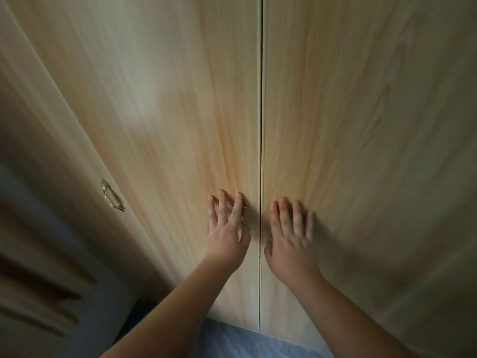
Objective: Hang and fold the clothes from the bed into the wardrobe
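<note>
Two light wooden wardrobe doors fill the view, shut, with a thin dark seam between them. My left hand (227, 228) lies flat on the left door (180, 125), fingers spread, over a small brass handle (243, 215) beside the seam. On the right door (361, 125) rests my right hand (291, 233), also flat, fingers spread and holding nothing. No clothes or bed show in this view.
A third door (51, 164) stands at the left with a brass handle (112, 196). Dark wooden slats (38, 293) sit at the lower left. A blue fabric surface (245, 342) shows below the doors between my forearms.
</note>
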{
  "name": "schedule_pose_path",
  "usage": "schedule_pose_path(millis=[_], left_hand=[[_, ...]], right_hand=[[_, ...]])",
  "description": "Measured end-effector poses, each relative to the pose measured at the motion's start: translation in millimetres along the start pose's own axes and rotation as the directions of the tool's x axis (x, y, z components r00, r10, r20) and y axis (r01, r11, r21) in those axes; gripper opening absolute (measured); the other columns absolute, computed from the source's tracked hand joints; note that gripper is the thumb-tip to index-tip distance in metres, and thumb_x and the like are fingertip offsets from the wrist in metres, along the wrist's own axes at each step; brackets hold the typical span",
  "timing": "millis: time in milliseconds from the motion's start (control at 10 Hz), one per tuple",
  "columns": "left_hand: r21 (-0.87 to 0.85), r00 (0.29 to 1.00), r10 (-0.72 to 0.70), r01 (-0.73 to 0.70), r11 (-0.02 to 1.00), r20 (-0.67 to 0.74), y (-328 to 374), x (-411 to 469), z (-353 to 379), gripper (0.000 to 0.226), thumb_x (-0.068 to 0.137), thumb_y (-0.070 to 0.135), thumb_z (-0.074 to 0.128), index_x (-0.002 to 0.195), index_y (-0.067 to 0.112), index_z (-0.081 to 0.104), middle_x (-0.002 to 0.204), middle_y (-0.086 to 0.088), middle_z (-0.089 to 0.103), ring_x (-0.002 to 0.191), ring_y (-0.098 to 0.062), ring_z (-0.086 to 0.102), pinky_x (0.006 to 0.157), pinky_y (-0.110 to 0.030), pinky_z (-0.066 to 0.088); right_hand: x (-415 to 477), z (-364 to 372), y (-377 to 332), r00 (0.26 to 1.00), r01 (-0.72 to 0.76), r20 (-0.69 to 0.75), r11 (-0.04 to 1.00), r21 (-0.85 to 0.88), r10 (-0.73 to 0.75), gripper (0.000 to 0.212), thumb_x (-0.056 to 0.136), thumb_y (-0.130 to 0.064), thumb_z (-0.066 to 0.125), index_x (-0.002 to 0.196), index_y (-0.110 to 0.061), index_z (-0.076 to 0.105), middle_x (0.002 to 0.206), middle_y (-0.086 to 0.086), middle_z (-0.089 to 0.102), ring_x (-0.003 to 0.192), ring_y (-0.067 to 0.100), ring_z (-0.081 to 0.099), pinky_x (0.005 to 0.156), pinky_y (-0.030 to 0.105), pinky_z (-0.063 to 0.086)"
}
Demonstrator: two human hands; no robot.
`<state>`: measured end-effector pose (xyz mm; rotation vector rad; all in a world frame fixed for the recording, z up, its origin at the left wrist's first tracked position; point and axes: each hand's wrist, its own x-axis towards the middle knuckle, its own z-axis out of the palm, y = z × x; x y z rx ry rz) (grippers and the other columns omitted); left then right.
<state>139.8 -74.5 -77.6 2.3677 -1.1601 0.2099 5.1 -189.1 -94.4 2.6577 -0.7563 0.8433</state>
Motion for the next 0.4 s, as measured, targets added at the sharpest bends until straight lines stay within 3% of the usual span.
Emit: schedule_pose_path(millis=[100,200,300,400], left_hand=[[0.034,1.0,-0.016,0.015,0.999,0.016,2,-1,-9,0.088,0.096,0.041,0.048,0.151,0.047,-0.02,0.159,0.006,-0.032,0.148,-0.027,-0.029,0.121,-0.046,0.004],[0.081,0.991,-0.037,0.027,0.996,0.125,7,-1,-29,0.092,0.092,0.037,0.051,0.151,0.048,-0.02,0.164,0.003,-0.022,0.152,-0.03,-0.017,0.121,-0.052,0.013],[0.118,0.96,-0.022,-0.012,0.993,0.279,11,-5,-62,0.089,0.093,0.034,0.05,0.153,0.044,-0.015,0.165,-0.001,-0.02,0.153,-0.03,-0.013,0.121,-0.057,0.008],[0.186,0.896,-0.009,-0.083,0.979,0.444,10,-24,-92,0.084,0.096,0.03,0.046,0.156,0.041,-0.011,0.166,-0.001,-0.017,0.152,-0.029,-0.016,0.122,-0.056,0.002]], right_hand=[[1,-2,-1,0.999,0.001,0.05,1.0,-0.01,-0.001,0.1,0.078,-0.035,0.063,0.158,-0.012,0.009,0.166,0.009,0.004,0.152,0.037,0.003,0.118,0.062,0.01],[2,-18,-3,0.991,-0.015,0.132,1.0,-0.011,0.017,0.098,0.075,-0.031,0.06,0.158,-0.011,0.011,0.166,0.008,0.006,0.152,0.037,0.003,0.119,0.061,0.011],[5,-48,-11,0.953,-0.076,0.293,0.997,0.006,0.071,0.099,0.075,-0.032,0.057,0.158,-0.013,0.009,0.166,0.007,-0.001,0.152,0.033,-0.01,0.12,0.056,0.011],[7,-79,-21,0.896,-0.205,0.422,0.971,0.126,0.135,0.084,0.087,-0.031,0.049,0.158,-0.02,0.004,0.167,0.002,-0.003,0.152,0.025,-0.008,0.122,0.046,0.011]])
